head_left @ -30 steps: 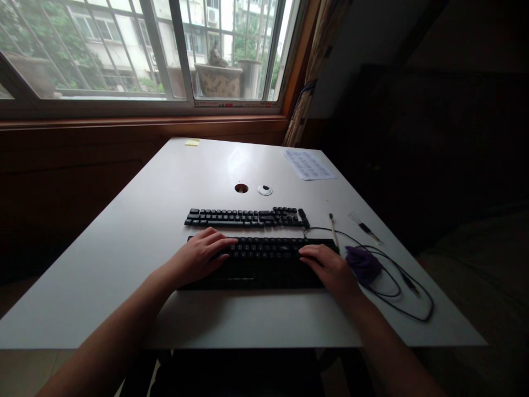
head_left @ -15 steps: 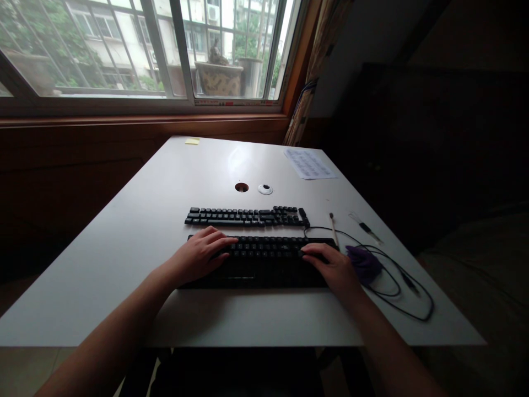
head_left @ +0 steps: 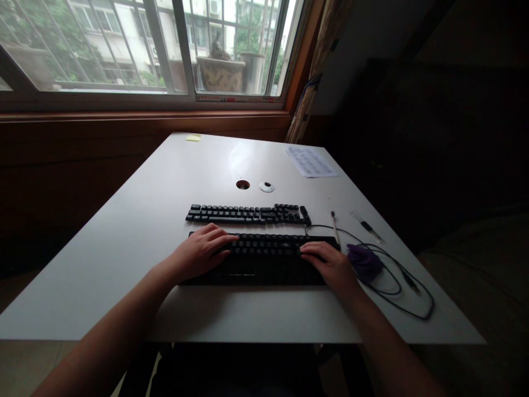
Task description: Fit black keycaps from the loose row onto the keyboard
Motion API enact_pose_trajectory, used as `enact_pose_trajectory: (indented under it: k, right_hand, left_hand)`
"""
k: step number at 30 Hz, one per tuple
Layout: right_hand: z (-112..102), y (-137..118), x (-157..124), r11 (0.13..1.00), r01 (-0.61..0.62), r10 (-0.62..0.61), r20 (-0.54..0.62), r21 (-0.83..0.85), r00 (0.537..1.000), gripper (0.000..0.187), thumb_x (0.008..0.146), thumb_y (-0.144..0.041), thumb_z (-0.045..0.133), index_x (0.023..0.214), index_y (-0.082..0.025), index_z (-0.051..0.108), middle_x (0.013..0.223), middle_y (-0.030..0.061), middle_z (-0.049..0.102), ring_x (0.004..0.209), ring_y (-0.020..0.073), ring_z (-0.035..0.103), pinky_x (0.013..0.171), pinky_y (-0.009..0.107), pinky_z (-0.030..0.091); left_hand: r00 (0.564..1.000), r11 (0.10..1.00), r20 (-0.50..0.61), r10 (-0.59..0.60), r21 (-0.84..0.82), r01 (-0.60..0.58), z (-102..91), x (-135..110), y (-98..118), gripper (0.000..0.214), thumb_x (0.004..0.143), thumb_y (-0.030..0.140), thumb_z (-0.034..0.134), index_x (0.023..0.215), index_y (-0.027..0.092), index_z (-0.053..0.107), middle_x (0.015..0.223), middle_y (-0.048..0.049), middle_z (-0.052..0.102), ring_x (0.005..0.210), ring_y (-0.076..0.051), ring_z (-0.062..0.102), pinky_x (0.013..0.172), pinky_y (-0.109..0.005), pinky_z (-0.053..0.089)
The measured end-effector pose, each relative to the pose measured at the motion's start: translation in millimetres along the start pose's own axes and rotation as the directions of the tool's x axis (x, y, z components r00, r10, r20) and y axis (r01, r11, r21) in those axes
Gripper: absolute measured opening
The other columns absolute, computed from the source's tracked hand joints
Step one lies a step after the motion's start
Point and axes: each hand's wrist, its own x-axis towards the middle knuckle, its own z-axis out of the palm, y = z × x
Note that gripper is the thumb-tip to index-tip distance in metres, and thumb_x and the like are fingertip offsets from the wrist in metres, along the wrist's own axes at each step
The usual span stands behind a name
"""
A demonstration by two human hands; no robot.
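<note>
Near the front edge of the white table [head_left: 103,264], the black keyboard [head_left: 268,264] lies flat. Raised keycaps [head_left: 263,244] line its rear rows; its front section appears low and dark (fine detail is lost in shadow). The left hand [head_left: 204,248] rests on the left end, thumb and index finger apart. The right hand [head_left: 332,262] touches the right portion; whether it pinches anything cannot be determined.

We observe a black, elongated keyboard [head_left: 264,269] with keycaps [head_left: 261,251] in rows along its far part. We find it flat on the table [head_left: 103,264], near the front edge, lengthwise along it.
</note>
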Motion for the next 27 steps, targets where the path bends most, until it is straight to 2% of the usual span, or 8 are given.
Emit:
enact_pose_trajectory:
  k: [9,20,27]
  right_hand:
    - [-1,-7,-1,0.987,0.11,-0.109,0.014,-0.119,0.994,0.016,0.099,-0.025,0.064,0.106,-0.03,0.077,0.106,0.0041,0.076,0.099,0.0226,0.072,0.087,0.041,0.063]
    - [4,-17,0,0.974,0.155,-0.153,0.026,-0.163,0.988,0.02,0.101,-0.021,0.059,0.108,-0.029,0.076,0.104,0.0058,0.075,0.098,0.022,0.073,0.088,0.041,0.063]
    - [2,-17,-9,0.967,0.161,-0.159,0.024,-0.198,0.987,0.028,0.099,-0.021,0.061,0.121,-0.03,0.075,0.115,0.0082,0.075,0.102,0.0257,0.07,0.091,0.047,0.062]
  left_hand:
    - [1.0,1.0,0.007,0.002,-0.004,-0.002,2.5,-1,-2,0.036,0.104,0.028,0.056,0.14,0.024,0.058,0.12,-0.0101,0.069,0.107,-0.026,0.059,0.094,-0.043,0.055]
    - [1.0,1.0,-0.009,0.006,-0.003,-0.006,2.6,0,-2,0.035,0.104,0.029,0.057,0.138,0.024,0.06,0.118,-0.0101,0.07,0.108,-0.026,0.06,0.093,-0.042,0.055]
    - [1.0,1.0,-0.001,0.004,-0.012,-0.004,0.9,0,0,0.034,0.103,0.027,0.057,0.137,0.024,0.061,0.118,-0.0104,0.07,0.107,-0.026,0.061,0.094,-0.042,0.055]
